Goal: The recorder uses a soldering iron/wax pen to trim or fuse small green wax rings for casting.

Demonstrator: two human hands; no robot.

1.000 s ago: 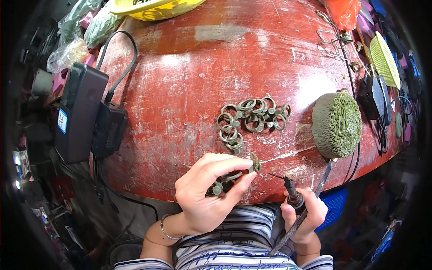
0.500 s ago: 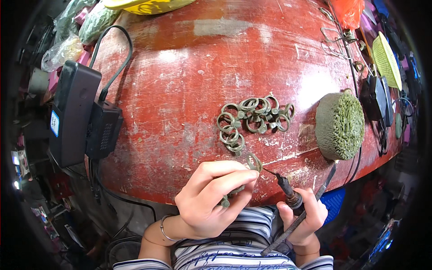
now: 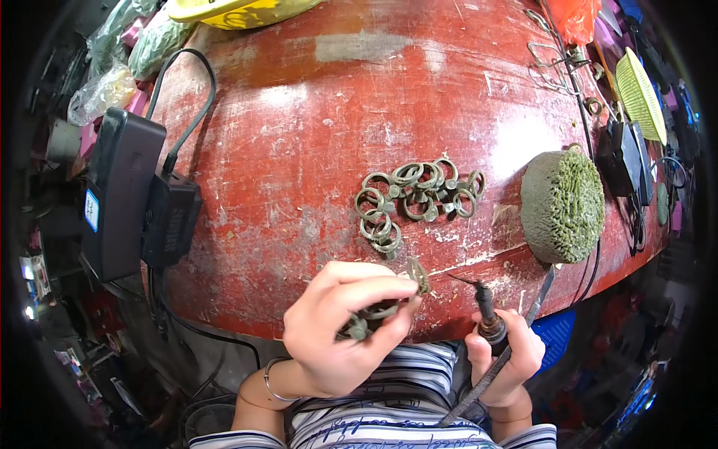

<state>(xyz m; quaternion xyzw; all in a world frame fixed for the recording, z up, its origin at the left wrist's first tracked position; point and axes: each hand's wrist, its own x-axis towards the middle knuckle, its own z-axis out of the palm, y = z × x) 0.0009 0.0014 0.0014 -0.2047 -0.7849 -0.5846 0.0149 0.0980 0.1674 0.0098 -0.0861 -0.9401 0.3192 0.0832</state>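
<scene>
My left hand (image 3: 348, 322) is closed, pinching a green wax-like ring (image 3: 417, 276) upright between thumb and fingertips. More such rings (image 3: 368, 318) are tucked in its palm, partly hidden by the fingers. Closed around a dark pen-like tool (image 3: 489, 318) with a thin bent wire tip, my right hand (image 3: 508, 352) also holds a long slim metal tool (image 3: 479, 389), perhaps a file or spatula, slanting across the palm. The wire tip is a little right of the pinched ring, apart from it. Beyond my hands, a cluster of similar green rings (image 3: 415, 196) lies on the red table.
The worn red table (image 3: 299, 150) carries a round, rough-topped green block (image 3: 561, 208) at right. Black boxy devices (image 3: 123, 194) with cables stand at left. A yellow basin (image 3: 243, 11) sits at the far edge; a black adapter (image 3: 627, 161) and pale green basket (image 3: 641, 97) are far right.
The wire tip has drawn away from the pinched ring. My left hand has shifted slightly left and turned, showing more of the rings in its palm.
</scene>
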